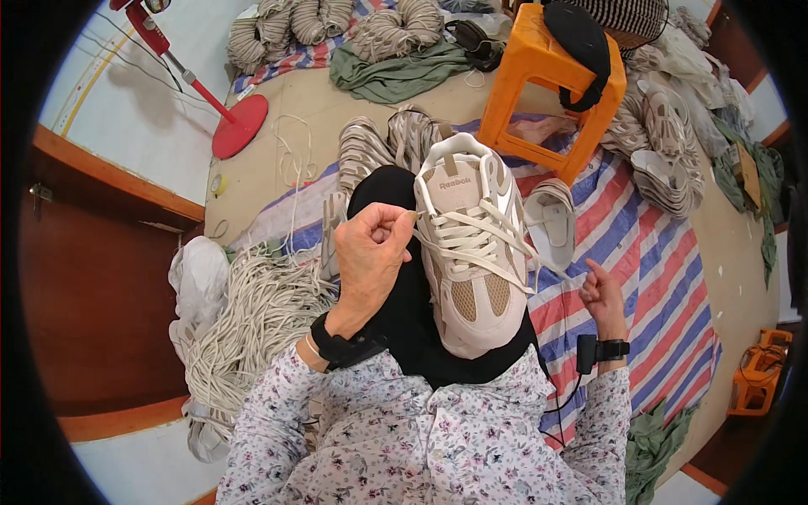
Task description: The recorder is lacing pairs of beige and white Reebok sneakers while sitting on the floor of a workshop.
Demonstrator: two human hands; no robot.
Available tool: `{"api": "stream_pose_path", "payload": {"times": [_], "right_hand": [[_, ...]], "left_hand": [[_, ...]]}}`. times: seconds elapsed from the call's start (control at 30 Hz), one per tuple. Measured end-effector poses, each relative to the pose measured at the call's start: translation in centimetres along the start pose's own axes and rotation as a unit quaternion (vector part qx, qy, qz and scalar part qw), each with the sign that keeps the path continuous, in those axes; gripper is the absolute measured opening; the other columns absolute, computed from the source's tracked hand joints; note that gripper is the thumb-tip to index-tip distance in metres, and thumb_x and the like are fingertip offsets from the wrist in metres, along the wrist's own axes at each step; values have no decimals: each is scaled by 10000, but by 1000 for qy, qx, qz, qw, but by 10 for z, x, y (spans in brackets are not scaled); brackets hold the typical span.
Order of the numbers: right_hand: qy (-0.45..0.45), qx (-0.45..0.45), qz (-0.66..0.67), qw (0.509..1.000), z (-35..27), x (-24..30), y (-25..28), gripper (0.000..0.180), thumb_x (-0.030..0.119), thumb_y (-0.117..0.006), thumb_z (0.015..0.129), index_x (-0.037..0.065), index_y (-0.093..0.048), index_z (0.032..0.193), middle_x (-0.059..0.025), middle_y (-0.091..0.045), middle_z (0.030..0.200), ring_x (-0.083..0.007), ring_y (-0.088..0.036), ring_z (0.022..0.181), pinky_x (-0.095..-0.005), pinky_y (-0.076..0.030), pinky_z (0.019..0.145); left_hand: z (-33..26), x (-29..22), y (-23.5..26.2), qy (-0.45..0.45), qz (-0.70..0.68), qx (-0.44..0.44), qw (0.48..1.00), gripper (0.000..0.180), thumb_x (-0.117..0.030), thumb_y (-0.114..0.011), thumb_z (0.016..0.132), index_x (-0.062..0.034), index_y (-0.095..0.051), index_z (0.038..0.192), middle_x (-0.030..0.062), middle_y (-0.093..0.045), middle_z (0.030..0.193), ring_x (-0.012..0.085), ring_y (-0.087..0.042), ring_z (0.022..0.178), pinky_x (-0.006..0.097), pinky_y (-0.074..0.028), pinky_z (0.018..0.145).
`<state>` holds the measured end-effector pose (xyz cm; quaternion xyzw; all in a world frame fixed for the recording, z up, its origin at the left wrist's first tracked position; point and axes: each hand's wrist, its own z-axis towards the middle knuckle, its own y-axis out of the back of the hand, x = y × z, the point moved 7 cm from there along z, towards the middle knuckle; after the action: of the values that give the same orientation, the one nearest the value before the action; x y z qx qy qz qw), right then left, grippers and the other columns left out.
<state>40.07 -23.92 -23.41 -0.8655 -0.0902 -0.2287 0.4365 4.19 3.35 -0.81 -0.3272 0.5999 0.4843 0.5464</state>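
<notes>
- Long sleeves of a white blouse (pixel 421 438) printed with small purple and dark flowers are worn down to both wrists.
- A black band (pixel 337 347) is strapped behind the left hand (pixel 368 252).
- A black band with a small black box (pixel 587 352) and thin cable is worn behind the right hand (pixel 603 295).
- Black trousers (pixel 404 311) are seen between the hands.

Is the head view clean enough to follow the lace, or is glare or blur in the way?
Head view: even light, no glare; beige laced sneaker and left hand sharp; fisheye bends the orange plastic stool and rim edges; right hand slightly soft.
</notes>
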Motion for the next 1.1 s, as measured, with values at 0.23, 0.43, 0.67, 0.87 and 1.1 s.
{"api": "stream_pose_path", "payload": {"times": [0.23,0.43,0.67,0.87,1.1], "right_hand": [[237,-156,-785,550,0,5,-65,230,100,-509,944,-35,-593,1110,-188,-669,797,-282,-620,656,-408,-492,654],[275,12,-665,694,-19,9,-253,216,150,-511,978,-32,-625,954,-78,-580,683,-166,-542,605,-348,-462,593],[159,143,-574,791,-33,4,-320,266,163,-484,1009,-6,-675,1083,48,-476,706,-43,-501,618,-210,-435,566],[174,187,-493,832,-28,-3,-331,253,127,-480,1030,17,-662,1167,-3,-615,799,-61,-560,623,-193,-474,619],[167,176,-433,868,-10,-5,-315,191,72,-603,982,-4,-671,1144,-35,-670,817,-84,-607,660,-192,-469,626]], "left_hand": [[-1,-38,-18,-256,177,-18,950,88,-49,-742,852,5,-677,828,2,-615,651,35,-491,532,217,-398,479],[5,-28,-17,-205,137,8,969,56,-26,-725,849,-5,-675,834,1,-604,671,46,-509,529,220,-390,476],[23,-77,-19,-277,183,10,943,90,7,-691,835,-14,-705,922,53,-622,746,95,-553,553,235,-410,491],[49,-70,-66,-308,182,178,917,89,-26,-691,821,3,-718,901,60,-639,741,110,-573,565,256,-445,523],[60,-61,-81,-214,145,252,932,118,-86,-687,779,-4,-711,860,54,-613,684,143,-566,593,289,-454,562]]}}
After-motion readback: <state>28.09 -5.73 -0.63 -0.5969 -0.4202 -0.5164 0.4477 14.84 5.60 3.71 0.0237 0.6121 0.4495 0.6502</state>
